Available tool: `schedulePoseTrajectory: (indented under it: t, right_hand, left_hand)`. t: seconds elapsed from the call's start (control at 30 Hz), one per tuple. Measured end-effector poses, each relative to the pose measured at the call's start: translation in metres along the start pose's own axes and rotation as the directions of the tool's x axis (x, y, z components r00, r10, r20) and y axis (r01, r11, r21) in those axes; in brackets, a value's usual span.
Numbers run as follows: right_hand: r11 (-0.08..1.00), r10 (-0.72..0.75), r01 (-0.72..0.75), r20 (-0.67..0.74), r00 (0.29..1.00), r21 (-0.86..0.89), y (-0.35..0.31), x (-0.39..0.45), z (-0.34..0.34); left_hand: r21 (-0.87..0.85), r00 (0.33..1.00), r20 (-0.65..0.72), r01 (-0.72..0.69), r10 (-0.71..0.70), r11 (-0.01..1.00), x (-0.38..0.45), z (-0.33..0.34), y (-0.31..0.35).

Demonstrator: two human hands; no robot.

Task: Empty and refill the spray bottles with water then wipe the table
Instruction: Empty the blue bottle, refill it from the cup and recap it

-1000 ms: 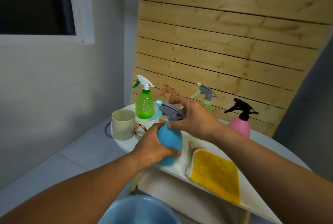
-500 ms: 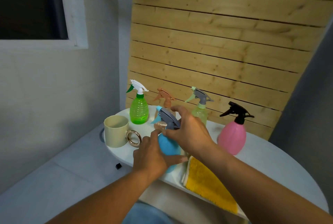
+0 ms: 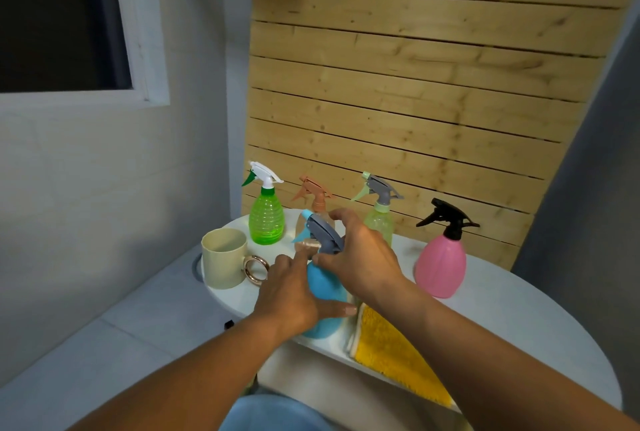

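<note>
Five spray bottles (image 3: 325, 295) stand on the table (image 3: 540, 323), from ten to two o'clock; one mug (image 3: 224, 259); one yellow cloth (image 3: 394, 354); two hands.

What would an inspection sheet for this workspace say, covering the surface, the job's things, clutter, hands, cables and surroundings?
Surface: white rounded table, set against a wooden slat wall.
Job's things: blue spray bottle at the near edge; green spray bottle, brown-headed spray bottle, pale green spray bottle and pink spray bottle upright behind it; yellow cloth lying flat at the near edge.
Clutter: cream mug with a metal ring handle.
Hands: left hand grips the blue bottle's body; right hand holds its grey spray head.
Cables: nothing seen.
Surroundings: window on the left; blue bucket below the table edge; tiled floor.
</note>
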State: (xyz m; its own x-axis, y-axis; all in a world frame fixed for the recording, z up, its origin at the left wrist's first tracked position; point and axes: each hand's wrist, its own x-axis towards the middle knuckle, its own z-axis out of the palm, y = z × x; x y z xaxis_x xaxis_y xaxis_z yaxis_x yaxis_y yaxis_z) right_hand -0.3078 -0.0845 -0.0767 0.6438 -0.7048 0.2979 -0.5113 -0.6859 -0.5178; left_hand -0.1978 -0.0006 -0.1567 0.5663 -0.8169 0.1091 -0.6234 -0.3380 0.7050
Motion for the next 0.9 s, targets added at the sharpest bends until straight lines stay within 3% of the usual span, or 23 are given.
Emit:
schedulePoseTrajectory:
  t: [0.1,0.17,0.27,0.3,0.4,0.47,0.5,0.6,0.67,0.77,0.87,0.9]
  right_hand:
    - [1.000,-0.004,0.004,-0.006,1.000,-0.003,0.001,0.000,0.000]
    - [1.000,-0.004,0.004,-0.006,1.000,-0.003,0.001,-0.001,0.000]
    - [1.000,-0.006,0.006,-0.013,1.000,-0.025,0.000,-0.001,0.001]
    - [0.999,-0.004,0.004,-0.016,1.000,-0.033,0.000,0.000,0.002]
    - [0.999,0.002,-0.004,-0.024,1.000,-0.050,0.000,0.001,0.003]
    - [0.999,-0.001,0.000,-0.021,1.000,-0.041,0.001,0.001,0.003]
    - [0.999,-0.002,0.002,-0.018,1.000,-0.032,0.002,0.001,0.002]
    - [1.000,-0.005,0.005,-0.015,1.000,-0.020,0.002,0.001,0.001]
    - [1.000,-0.008,0.007,-0.018,1.000,-0.019,0.003,0.002,0.002]
    - [1.000,-0.011,0.010,-0.027,1.000,-0.025,0.003,0.004,0.004]
    - [0.999,-0.017,0.016,-0.047,0.999,-0.036,0.004,0.005,0.006]
    - [0.999,-0.020,0.019,-0.048,0.999,-0.028,0.004,0.006,0.005]
  left_hand:
    - [-0.015,0.992,0.126,-0.019,0.020,1.000,0.003,-0.004,-0.002]
    - [-0.206,0.965,0.250,-0.031,0.084,0.978,0.002,-0.011,-0.007]
    - [-0.356,0.970,0.211,-0.040,0.122,0.934,0.000,-0.016,-0.008]
    - [-0.295,0.985,0.139,-0.053,0.098,0.954,-0.001,-0.015,-0.004]
    - [0.110,0.999,-0.053,0.002,0.004,0.994,-0.006,-0.003,0.006]
    - [0.215,0.998,-0.059,0.041,-0.029,0.976,-0.007,0.002,0.007]
    - [0.158,0.999,-0.007,0.037,-0.037,0.987,-0.007,0.003,0.006]
    - [-0.269,0.968,0.250,0.049,0.021,0.962,-0.004,-0.007,-0.002]
    - [-0.380,0.951,0.305,0.066,0.057,0.923,-0.004,-0.015,-0.008]
    - [-0.251,0.991,0.133,0.023,0.011,0.968,-0.006,-0.013,-0.004]
    - [0.138,0.997,-0.066,0.052,-0.043,0.989,-0.010,0.002,0.004]
    - [0.180,0.995,-0.092,0.059,-0.043,0.982,-0.009,0.006,0.005]
